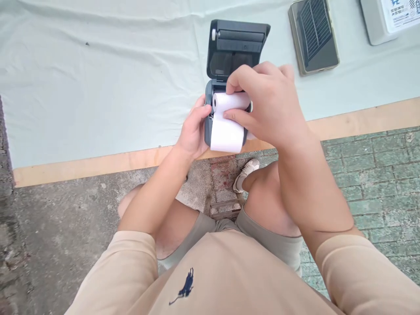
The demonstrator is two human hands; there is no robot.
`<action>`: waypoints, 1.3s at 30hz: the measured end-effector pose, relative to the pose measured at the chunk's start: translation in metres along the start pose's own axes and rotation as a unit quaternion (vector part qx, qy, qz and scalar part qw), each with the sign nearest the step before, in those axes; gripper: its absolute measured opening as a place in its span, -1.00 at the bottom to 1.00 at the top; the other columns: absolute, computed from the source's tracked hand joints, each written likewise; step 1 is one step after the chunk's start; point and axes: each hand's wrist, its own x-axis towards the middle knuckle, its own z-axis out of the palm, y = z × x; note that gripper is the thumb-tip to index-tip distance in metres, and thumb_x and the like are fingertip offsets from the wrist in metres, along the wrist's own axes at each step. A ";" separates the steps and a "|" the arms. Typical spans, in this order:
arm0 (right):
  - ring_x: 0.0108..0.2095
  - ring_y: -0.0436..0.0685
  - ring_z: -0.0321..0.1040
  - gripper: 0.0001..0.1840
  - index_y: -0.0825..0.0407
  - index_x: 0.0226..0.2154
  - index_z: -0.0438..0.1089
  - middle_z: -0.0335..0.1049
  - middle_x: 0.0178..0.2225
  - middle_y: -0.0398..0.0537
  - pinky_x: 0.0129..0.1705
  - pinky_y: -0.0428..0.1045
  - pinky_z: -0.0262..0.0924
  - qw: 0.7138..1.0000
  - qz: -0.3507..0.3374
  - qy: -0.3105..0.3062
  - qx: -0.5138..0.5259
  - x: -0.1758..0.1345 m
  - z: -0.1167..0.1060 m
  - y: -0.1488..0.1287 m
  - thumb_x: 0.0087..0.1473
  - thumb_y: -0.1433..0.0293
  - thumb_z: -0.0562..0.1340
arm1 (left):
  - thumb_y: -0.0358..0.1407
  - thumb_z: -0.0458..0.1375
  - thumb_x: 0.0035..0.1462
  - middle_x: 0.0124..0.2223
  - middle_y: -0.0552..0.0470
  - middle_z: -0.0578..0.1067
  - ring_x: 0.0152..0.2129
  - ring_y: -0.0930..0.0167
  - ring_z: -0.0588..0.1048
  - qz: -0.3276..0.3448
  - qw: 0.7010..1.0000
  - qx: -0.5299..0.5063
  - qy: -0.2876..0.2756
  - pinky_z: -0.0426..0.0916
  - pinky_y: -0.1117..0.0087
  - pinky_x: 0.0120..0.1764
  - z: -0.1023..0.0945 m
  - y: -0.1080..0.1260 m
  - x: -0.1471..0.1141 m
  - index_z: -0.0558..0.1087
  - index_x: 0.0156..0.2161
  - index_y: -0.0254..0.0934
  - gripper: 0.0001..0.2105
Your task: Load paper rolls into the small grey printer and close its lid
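Note:
A small dark receipt printer [208, 127] is held near the table's front edge, its lid [236, 52] swung up and back. My left hand [195, 127] grips the printer's left side, with the thumb on the rim and the other fingers partly hidden beneath. A white paper roll [229, 102] lies at the printer's opening, a loose strip of paper hanging from it toward me. My right hand [265, 98] pinches the roll between thumb and fingers from the right. How deep the roll sits in the compartment is hidden by this hand.
A pale cloth [98, 87] covers the table, with a bare wooden edge [82, 168] along the front. A phone [314, 37] lies at the back right, reflecting a striped pattern. Beyond it stands a white box [387, 22] with a printed label. My knees are below the edge.

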 end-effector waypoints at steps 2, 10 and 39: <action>-0.05 0.34 0.25 -0.72 -0.14 -0.26 0.27 0.45 -0.21 -0.12 0.01 0.34 0.09 1.000 0.010 -0.010 -0.001 0.005 0.001 -0.002 -0.05 0.26 0.32 | -0.06 0.09 0.14 -0.24 -0.02 0.47 0.04 0.17 0.45 -0.009 1.000 -0.005 0.008 0.46 0.23 -0.03 -0.002 0.000 -0.001 0.38 -0.14 -0.21 -0.71; -0.03 0.36 0.24 -0.78 -0.18 -0.18 0.35 0.45 -0.15 -0.10 -0.04 0.31 0.01 0.998 0.017 -0.035 -0.048 -0.001 -0.006 -0.004 0.06 0.24 0.16 | -0.27 -0.07 0.28 -0.18 -0.05 0.49 0.19 0.26 0.34 -0.008 0.999 -0.043 -0.014 0.34 0.26 0.17 0.005 0.008 -0.006 0.36 -0.10 -0.29 -0.78; -0.09 0.21 0.33 -0.81 -0.07 -0.27 0.42 0.44 -0.16 -0.03 -0.09 0.15 0.16 0.988 -0.086 0.125 -0.004 -0.020 -0.004 0.000 0.12 0.20 0.20 | -0.37 0.19 0.07 -0.13 0.00 0.54 0.10 0.16 0.44 -0.005 0.999 -0.038 -0.024 0.48 0.21 0.01 -0.002 0.004 -0.007 0.33 -0.09 -0.27 -0.73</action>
